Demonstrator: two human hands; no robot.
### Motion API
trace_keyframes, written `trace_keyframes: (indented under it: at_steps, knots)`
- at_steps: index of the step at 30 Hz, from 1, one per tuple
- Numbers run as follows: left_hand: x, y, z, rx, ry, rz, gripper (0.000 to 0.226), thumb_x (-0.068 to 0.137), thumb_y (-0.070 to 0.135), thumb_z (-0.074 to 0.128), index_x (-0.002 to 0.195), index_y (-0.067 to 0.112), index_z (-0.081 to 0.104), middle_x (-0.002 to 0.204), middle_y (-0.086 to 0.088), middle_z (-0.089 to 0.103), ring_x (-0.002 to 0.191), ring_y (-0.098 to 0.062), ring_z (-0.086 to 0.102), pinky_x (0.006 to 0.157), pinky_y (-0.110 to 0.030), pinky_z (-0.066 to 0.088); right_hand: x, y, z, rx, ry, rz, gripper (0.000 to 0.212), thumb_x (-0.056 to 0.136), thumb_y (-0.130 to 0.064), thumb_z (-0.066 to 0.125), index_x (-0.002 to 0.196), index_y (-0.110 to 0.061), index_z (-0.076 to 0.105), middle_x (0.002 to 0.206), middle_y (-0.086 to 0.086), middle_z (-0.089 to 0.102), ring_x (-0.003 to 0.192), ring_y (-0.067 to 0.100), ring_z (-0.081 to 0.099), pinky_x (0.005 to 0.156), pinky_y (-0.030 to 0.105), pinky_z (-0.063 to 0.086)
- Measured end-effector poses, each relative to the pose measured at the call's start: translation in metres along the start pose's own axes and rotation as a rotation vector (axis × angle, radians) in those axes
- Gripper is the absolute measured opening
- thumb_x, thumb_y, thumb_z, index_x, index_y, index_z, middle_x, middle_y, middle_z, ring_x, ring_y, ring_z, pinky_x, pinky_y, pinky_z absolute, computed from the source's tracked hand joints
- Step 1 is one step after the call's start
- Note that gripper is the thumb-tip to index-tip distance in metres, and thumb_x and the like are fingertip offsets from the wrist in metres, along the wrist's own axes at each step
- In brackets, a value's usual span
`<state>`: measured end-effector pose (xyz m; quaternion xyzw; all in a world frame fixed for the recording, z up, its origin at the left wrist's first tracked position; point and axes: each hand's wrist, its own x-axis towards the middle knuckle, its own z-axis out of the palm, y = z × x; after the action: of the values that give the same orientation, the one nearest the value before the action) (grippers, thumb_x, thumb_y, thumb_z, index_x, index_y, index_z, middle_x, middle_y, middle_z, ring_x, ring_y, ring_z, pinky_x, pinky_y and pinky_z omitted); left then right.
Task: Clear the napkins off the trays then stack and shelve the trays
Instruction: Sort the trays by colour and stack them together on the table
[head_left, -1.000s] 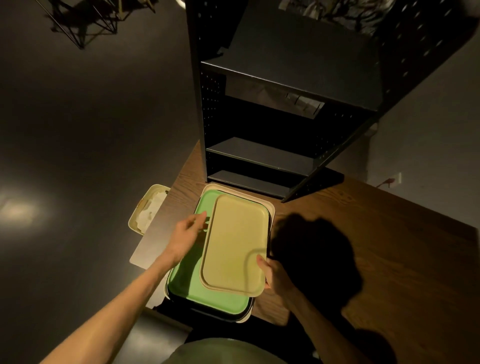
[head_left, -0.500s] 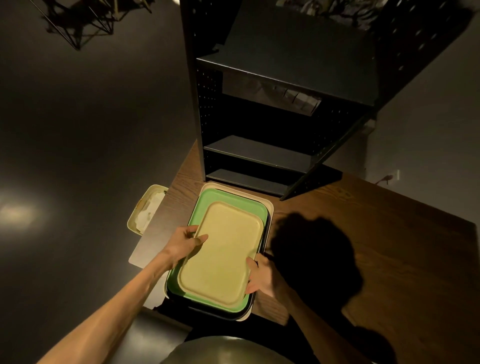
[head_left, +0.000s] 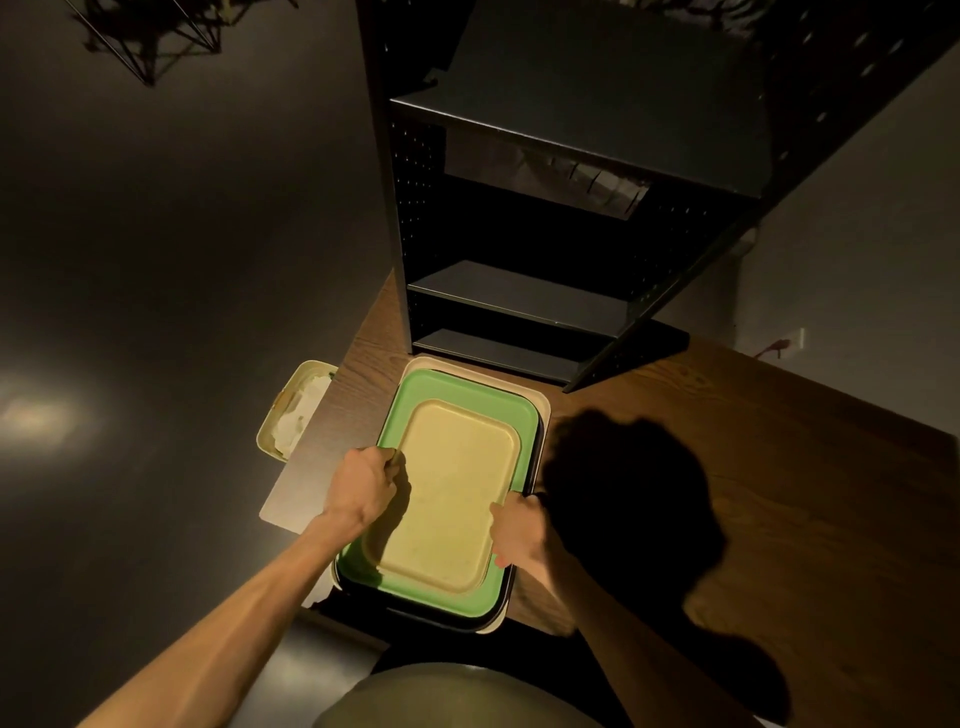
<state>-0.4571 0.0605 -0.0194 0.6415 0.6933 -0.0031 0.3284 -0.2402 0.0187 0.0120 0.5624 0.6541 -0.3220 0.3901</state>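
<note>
Stack of trays at the near-left corner of the wooden table (head_left: 727, 467), directly in front of the dark shelf unit (head_left: 519, 291). Top of stack: small yellow tray (head_left: 452, 499), nested inside the green tray (head_left: 457, 392); below that a dark tray, only its edge showing (head_left: 447, 621); at the bottom a cream tray (head_left: 537, 402), rim visible along the far and right sides. No napkins on any visible tray surface. Left of the stack, off the table edge, a pale bin (head_left: 296, 410) with white crumpled material inside, likely the cleared napkins. Left hand (head_left: 363, 486) curled at the left edge of the yellow tray, fingers bent over or against the rim; whether actually gripping or only nudging, cannot tell. Right hand (head_left: 519, 530) at the right side of the stack, fingers tucked down near the edges of the lower trays; grip likewise unclear, partly in shadow. Judged step: clearing done, stacking at its end, top tray squared up in the nest. Next move, by judgement: both hands under the bottom cream tray, whole stack lifted level, then slid forward onto one of the low shelves just beyond the stack. Bottom shelf gaps look shallow; clearance for four nested trays worth checking. Risk: upper trays sliding if the stack tilts.
</note>
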Motion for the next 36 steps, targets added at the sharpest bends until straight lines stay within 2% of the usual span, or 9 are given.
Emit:
trace_keyframes:
  at_steps: [3,9,13,15,22,24,29,32,36]
  knots:
    - [0.001,-0.002,0.000,-0.039,0.006,-0.015,0.014,0.088,0.010,0.060,0.089,0.014,0.073,0.082,-0.005,0.073,0.068,-0.020,0.064,0.065,-0.028,0.049,0.015,0.002,0.010,-0.372,0.009,-0.167,0.029,0.089,-0.031,0.065,0.106,-0.007,0.070,0.078,0.007,0.045,0.103,0.024,0.059,0.066,0.028,0.041]
    - [0.008,0.002,-0.014,-0.161,-0.031,-0.088,0.026,0.083,0.017,0.075,0.108,0.010,0.074,0.106,-0.007,0.072,0.089,-0.021,0.065,0.087,-0.030,0.051,0.018,-0.002,-0.002,-0.231,-0.024,-0.092,0.029,0.090,-0.022,0.057,0.103,0.000,0.069,0.073,0.010,0.052,0.078,0.028,0.060,0.052,0.027,0.042]
    - [0.008,0.007,-0.015,-0.183,-0.026,-0.130,0.031,0.078,0.014,0.078,0.109,0.010,0.074,0.111,-0.007,0.072,0.093,-0.020,0.064,0.095,-0.034,0.050,0.025,0.004,0.002,-0.157,0.012,-0.104,0.034,0.091,-0.025,0.055,0.111,-0.001,0.067,0.104,0.014,0.066,0.097,0.032,0.065,0.068,0.034,0.051]
    - [0.009,0.008,-0.015,-0.188,-0.021,-0.144,0.032,0.078,0.014,0.079,0.109,0.009,0.073,0.112,-0.009,0.071,0.099,-0.023,0.066,0.095,-0.035,0.050,0.029,0.003,0.006,-0.121,-0.019,-0.078,0.034,0.089,-0.027,0.056,0.112,-0.005,0.068,0.107,0.011,0.065,0.098,0.030,0.066,0.055,0.029,0.045]
    - [0.009,0.010,-0.017,-0.249,-0.066,-0.265,0.023,0.077,0.015,0.079,0.097,0.004,0.076,0.097,-0.009,0.070,0.076,-0.025,0.071,0.075,-0.040,0.062,0.036,0.014,0.020,0.444,0.144,0.006,0.038,0.099,-0.024,0.047,0.129,-0.001,0.054,0.134,0.016,0.053,0.124,0.036,0.050,0.069,0.024,0.040]
    - [0.005,0.014,-0.017,-0.237,-0.048,-0.300,0.020,0.078,0.016,0.079,0.094,0.004,0.076,0.095,-0.009,0.070,0.072,-0.026,0.072,0.071,-0.038,0.062,0.037,0.018,0.026,0.511,0.205,0.050,0.037,0.099,-0.027,0.046,0.124,-0.001,0.055,0.131,0.020,0.055,0.120,0.036,0.054,0.084,0.029,0.044]
    - [0.003,0.018,-0.013,-0.238,0.000,-0.321,0.018,0.081,0.018,0.077,0.093,0.005,0.076,0.092,-0.010,0.071,0.070,-0.026,0.072,0.072,-0.040,0.063,0.036,0.024,0.028,0.865,0.196,0.062,0.035,0.093,-0.041,0.055,0.075,-0.011,0.060,0.108,0.019,0.065,0.098,0.032,0.066,0.078,0.028,0.050]
    - [0.000,0.018,-0.013,-0.217,-0.002,-0.310,0.016,0.081,0.019,0.076,0.090,0.005,0.075,0.090,-0.010,0.071,0.064,-0.024,0.071,0.067,-0.035,0.062,0.034,0.026,0.035,0.920,0.176,0.054,0.029,0.089,-0.039,0.062,0.086,-0.012,0.071,0.099,0.015,0.072,0.094,0.030,0.070,0.085,0.035,0.058]
    - [0.005,0.018,-0.021,-0.144,-0.101,-0.251,0.014,0.083,0.019,0.075,0.092,0.008,0.073,0.087,-0.008,0.072,0.062,-0.018,0.070,0.065,-0.034,0.063,0.023,0.027,0.030,1.048,0.243,0.099,0.041,0.087,-0.047,0.063,0.076,-0.009,0.074,0.070,0.001,0.076,0.069,0.020,0.074,0.071,0.035,0.062]
